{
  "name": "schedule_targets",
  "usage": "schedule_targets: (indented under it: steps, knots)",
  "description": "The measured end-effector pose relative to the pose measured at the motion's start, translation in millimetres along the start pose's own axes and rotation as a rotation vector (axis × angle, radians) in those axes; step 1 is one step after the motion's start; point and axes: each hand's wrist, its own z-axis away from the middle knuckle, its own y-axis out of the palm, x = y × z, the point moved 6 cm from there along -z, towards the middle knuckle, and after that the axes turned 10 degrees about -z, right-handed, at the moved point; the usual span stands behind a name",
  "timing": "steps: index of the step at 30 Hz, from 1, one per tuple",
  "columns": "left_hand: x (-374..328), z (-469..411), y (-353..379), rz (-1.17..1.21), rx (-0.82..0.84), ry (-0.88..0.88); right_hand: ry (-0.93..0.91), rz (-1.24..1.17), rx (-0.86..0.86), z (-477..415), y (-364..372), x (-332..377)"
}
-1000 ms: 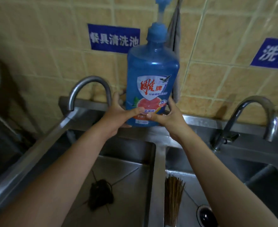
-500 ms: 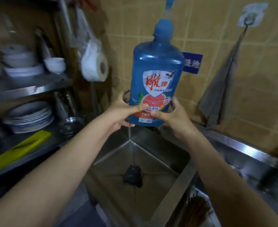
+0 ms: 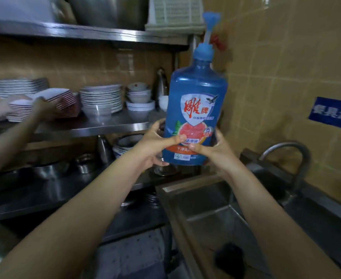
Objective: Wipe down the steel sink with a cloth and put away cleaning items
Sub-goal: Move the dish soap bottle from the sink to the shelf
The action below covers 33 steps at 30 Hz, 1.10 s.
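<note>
A large blue dish-soap bottle with a pump top is held upright in the air, above the steel counter left of the sink. My left hand grips its lower left side, thumb across the label. My right hand grips the lower right side, thumb also on the label. The steel sink lies below and to the right, with a dark scrubber on its floor near the bottom edge. No cloth shows in this view.
A steel shelf on the left carries stacked plates and bowls. Another person's arm reaches to striped square dishes. A curved tap stands at the sink's back right. Pots sit on the lower counter.
Both hands have carried the bottle leftward from behind the sink, and my view has turned left with it. The dish shelves and another person's arm have come into sight.
</note>
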Motion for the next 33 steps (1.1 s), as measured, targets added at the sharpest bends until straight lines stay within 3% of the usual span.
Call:
schedule_targets:
  steps: [15, 33]
  knots:
    - [30.0, -111.3, -96.3, 0.041, -0.094, -0.057, 0.116, -0.026, 0.050, -139.5, 61.1, -67.4]
    - [68.5, -313.2, -126.4, 0.004, -0.129, -0.089, 0.191, 0.006, 0.179, -344.7, 31.6, -148.8]
